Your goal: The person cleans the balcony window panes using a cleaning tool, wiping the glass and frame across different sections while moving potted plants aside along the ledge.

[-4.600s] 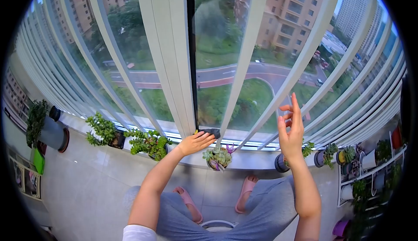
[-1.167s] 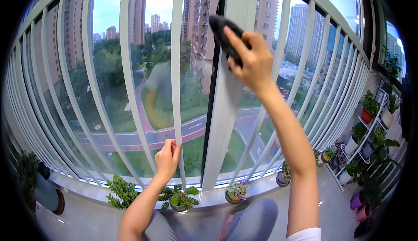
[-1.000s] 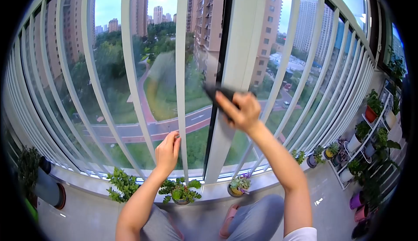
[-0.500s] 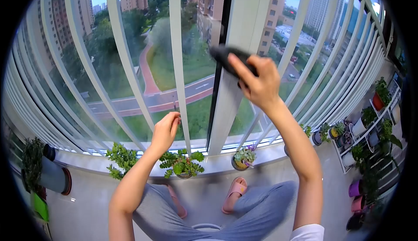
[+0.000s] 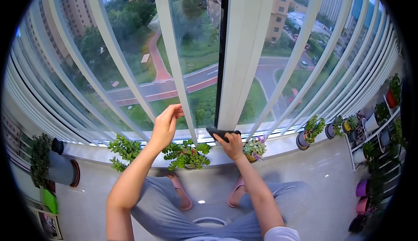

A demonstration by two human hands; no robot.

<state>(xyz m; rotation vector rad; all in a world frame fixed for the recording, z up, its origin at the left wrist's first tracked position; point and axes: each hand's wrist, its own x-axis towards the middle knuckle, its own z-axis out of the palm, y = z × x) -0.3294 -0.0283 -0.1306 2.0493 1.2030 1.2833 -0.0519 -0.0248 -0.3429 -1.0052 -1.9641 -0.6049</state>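
My right hand (image 5: 232,145) is wrapped round a black handheld object (image 5: 221,134), low against the foot of the wide pale window post (image 5: 246,36). One end of the object points left across the dark seal strip beside the post. My left hand (image 5: 166,125) is raised at a white railing bar (image 5: 176,67), its fingers bent and closed together near the bar; whether they grip it is hidden. A succulent pot (image 5: 254,148) stands just right of my right hand, and a leafy potted plant (image 5: 187,155) is below and between my hands.
Another leafy plant (image 5: 125,148) and a potted plant (image 5: 312,129) stand on the low sill (image 5: 278,148). A large grey planter (image 5: 61,167) is at the left. On the right is a white plant rack (image 5: 355,154) with several pots. My knees and pink slippers are below.
My right hand has come down the post with the black object, from mid-height to the sill. My left hand has stayed near the same bar. The view has tilted further downward.
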